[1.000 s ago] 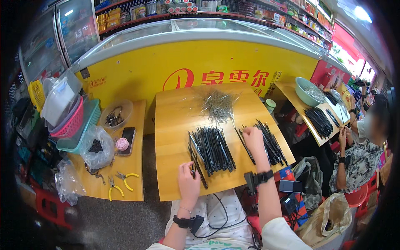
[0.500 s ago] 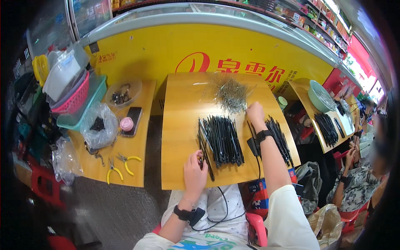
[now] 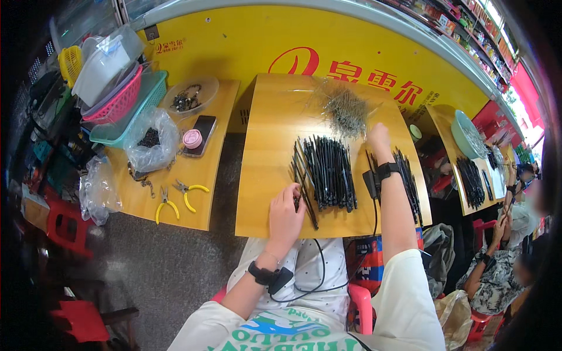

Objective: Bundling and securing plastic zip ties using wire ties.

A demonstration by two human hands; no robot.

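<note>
Dozens of thin black sticks lie in a dense bundle point(image 3: 332, 175) at the middle of the wooden table point(image 3: 263, 134). A few loose black sticks point(image 3: 305, 187) lie along its left side. There my left hand point(image 3: 285, 212) rests with curled fingers around something small and dark, mostly hidden. My right hand point(image 3: 379, 137) is at the lower right edge of a heap of thin silvery pins point(image 3: 346, 111) on clear plastic. Its fingers are bent together, and what they pinch cannot be made out. More black sticks point(image 3: 410, 186) lie right of my right forearm.
On the left table sit yellow-handled pliers point(image 3: 167, 206), a phone point(image 3: 204, 130) with a pink round tub point(image 3: 192, 138), a bag of dark beads point(image 3: 153, 140) and stacked baskets point(image 3: 123, 96). A cable point(image 3: 324, 263) hangs over my lap. Co-workers sit at the right table.
The whole view has shifted, so the tables appear higher and further right. Both hands keep nearly the same places beside the sticks and the pins.
</note>
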